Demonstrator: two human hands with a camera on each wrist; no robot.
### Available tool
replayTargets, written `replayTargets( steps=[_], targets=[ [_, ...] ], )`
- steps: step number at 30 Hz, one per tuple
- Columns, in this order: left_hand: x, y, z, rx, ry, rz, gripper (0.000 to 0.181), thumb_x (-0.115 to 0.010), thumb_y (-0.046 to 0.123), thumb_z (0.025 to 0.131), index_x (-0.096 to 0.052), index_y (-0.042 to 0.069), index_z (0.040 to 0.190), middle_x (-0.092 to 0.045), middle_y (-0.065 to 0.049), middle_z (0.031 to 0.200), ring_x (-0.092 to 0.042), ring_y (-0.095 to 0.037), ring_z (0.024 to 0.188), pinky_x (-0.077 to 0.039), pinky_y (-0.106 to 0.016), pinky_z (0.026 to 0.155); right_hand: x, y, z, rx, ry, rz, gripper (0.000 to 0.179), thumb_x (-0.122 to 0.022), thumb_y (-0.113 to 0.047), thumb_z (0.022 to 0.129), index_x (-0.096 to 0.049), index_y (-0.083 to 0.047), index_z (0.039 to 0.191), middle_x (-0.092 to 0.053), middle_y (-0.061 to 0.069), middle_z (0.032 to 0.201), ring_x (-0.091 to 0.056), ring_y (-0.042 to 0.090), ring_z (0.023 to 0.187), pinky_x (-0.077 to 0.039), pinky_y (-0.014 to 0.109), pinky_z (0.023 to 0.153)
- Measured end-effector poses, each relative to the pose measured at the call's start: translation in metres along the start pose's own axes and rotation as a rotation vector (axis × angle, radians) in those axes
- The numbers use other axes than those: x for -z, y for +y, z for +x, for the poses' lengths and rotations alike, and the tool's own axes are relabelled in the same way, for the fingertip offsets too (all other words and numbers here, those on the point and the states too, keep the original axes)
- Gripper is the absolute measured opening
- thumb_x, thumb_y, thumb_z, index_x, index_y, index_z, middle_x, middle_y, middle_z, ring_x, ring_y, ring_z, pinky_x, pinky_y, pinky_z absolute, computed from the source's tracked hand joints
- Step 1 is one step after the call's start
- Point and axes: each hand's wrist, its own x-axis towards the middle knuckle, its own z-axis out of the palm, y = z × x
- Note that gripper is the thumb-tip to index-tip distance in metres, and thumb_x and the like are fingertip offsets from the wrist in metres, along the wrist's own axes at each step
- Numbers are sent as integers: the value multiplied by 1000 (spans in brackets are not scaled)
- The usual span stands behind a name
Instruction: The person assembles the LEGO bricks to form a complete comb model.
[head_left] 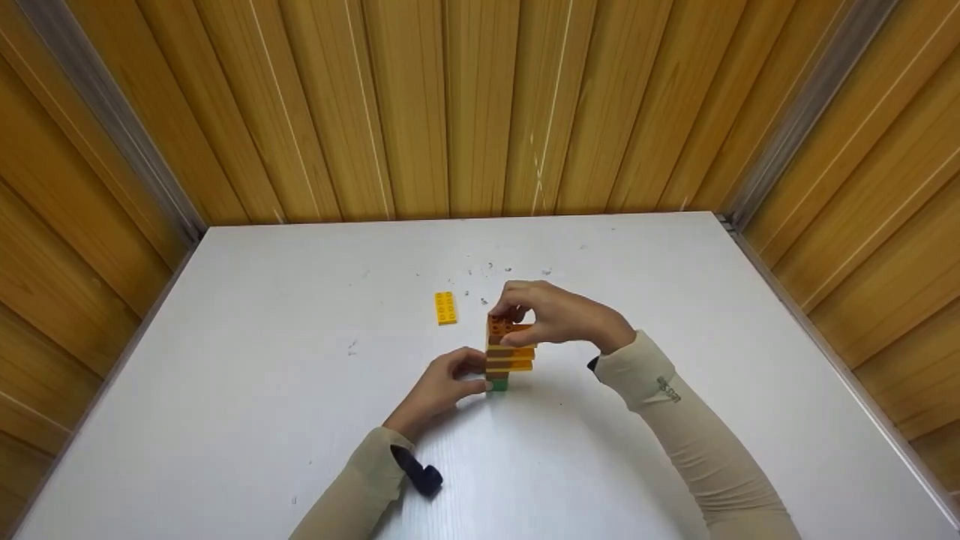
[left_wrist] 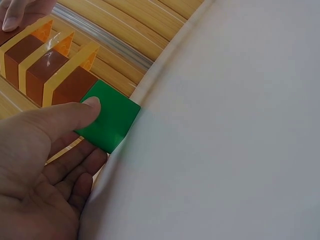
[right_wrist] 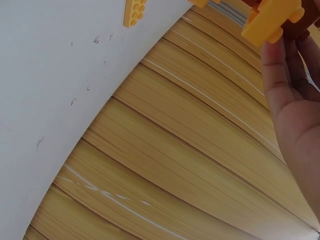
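Observation:
A tower of building bricks stands upright on the white table, with a green brick (left_wrist: 112, 117) at its base. Above that, brown bricks (left_wrist: 47, 70) alternate with three yellow plates (head_left: 523, 365) whose ends stick out to the right. My left hand (head_left: 442, 382) pinches the green brick low down; its thumb lies on the brick's face in the left wrist view. At the top, my right hand (head_left: 562, 313) holds the uppermost brown brick (head_left: 498, 325) between thumb and fingers. Its fingertips reach the top brown brick beside a yellow plate (right_wrist: 272, 20) in the right wrist view.
A loose yellow plate (head_left: 445, 308) with studs up lies left of and behind the tower. Dark scuff marks (head_left: 484, 301) dot the white tabletop (head_left: 300, 315). Wood-patterned panels (head_left: 480, 112) wall in the back and both sides.

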Motion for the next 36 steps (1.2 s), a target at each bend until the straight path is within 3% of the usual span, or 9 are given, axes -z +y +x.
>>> replayTargets(
  steps=[4, 15, 23, 30, 36],
  targets=[
    [0, 0, -1, -12, 1, 3, 33, -72, 16, 85, -62, 11, 116, -66, -6, 117, -61, -22, 110, -44, -42, 103, 0, -1, 1, -15, -7, -1, 28, -73, -13, 85, -64, -2, 109, -62, 9, 106, -63, 20, 93, -54, 31, 84],
    [0, 1, -4, 49, 15, 27, 34, -73, 18, 85, -62, 17, 117, -65, -1, 116, -61, -18, 110, -44, -40, 104, -4, -3, 3, -48, -15, 7, 28, -74, -13, 83, -64, -3, 107, -62, 7, 105, -62, 17, 92, -53, 28, 83],
    [-1, 2, -3, 69, 18, 36, 35, -73, 18, 85, -61, 17, 118, -66, -1, 117, -61, -18, 110, -45, -39, 103, -6, 1, 3, -64, -16, 44, 28, -74, -13, 83, -63, -3, 106, -61, 8, 105, -62, 18, 92, -55, 38, 85],
    [-2, 3, -5, -28, 16, -12, 37, -72, 12, 85, -60, 5, 119, -64, -13, 117, -61, -28, 110, -46, -43, 100, -7, 3, 0, -24, 10, 68, 27, -74, -12, 83, -62, -4, 106, -62, 7, 104, -62, 17, 90, -53, 27, 82],
    [-1, 3, -2, -6, 17, 10, 35, -73, 16, 85, -61, 11, 118, -66, -6, 116, -62, -21, 108, -47, -39, 100, -8, 6, 0, -11, 27, 90, 27, -73, -10, 84, -62, -3, 107, -61, 8, 104, -63, 19, 92, -54, 33, 84]
  ],
)
